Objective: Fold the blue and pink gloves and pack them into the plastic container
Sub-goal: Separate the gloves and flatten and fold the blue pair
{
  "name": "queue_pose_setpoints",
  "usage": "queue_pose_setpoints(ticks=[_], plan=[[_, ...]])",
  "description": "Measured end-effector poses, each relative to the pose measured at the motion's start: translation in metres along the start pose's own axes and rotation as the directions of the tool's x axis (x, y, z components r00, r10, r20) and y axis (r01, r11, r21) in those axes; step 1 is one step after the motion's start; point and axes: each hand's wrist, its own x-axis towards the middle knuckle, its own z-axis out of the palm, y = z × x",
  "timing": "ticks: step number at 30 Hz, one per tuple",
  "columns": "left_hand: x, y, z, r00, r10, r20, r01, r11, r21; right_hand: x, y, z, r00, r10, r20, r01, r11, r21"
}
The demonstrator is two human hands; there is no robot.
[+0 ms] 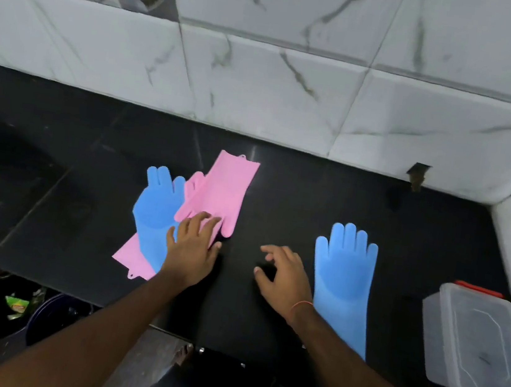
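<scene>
My left hand (193,243) lies on the pile of gloves to the left of the lone blue glove (344,279), fingers spread and only slightly bent, their tips pressing on the finger end of the upper pink glove (220,188); its grip is apart, closed round nothing. That pink glove lies slantwise with its cuff pointing away toward the tiled wall (264,64), and it overlaps the edge of a second blue glove (155,212), whose fingers point at the wall too. Under that blue glove a second pink glove (132,256) pokes out at the near left, cuff end showing. My right hand (286,273) is just left of the lone blue glove, between it and the pile, fingers loosely curled over the bare black worktop (296,192); its grip holds nothing, and I cannot tell whether the fingertips touch the surface. The lone blue glove lies flat and unfolded, palm up, fingers toward the wall, cuff toward me and partly hidden by my right forearm. To the right of that glove, well apart from it, stands the plastic container (474,345), clear with its lid on and red clips at its far and near ends, close to the worktop's near edge.
</scene>
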Motion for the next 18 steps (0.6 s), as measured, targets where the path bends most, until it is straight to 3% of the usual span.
queue_pose_setpoints(ticks=[4,8,10,13,18], plan=[[0.004,-0.071,-0.027,0.953,-0.301,-0.045,0.3,0.953,-0.031,0.019,-0.061,0.049,0.998,-0.031,0.055,0.026,0.996,0.089],[0.021,-0.13,-0.048,0.881,-0.468,0.062,0.443,0.773,-0.455,0.039,-0.117,0.098,0.984,0.023,0.176,-0.046,0.991,0.127],[0.033,-0.146,-0.057,0.845,-0.507,0.173,0.493,0.61,-0.62,0.047,-0.137,0.115,0.973,0.081,0.214,-0.104,0.99,0.099],[0.047,-0.162,-0.063,0.783,-0.542,0.306,0.568,0.421,-0.707,0.054,-0.16,0.133,0.953,0.216,0.212,-0.228,0.973,0.033],[0.057,-0.164,-0.073,0.766,-0.435,0.473,0.584,0.165,-0.795,0.06,-0.179,0.146,0.883,0.391,0.259,-0.41,0.912,0.021]])
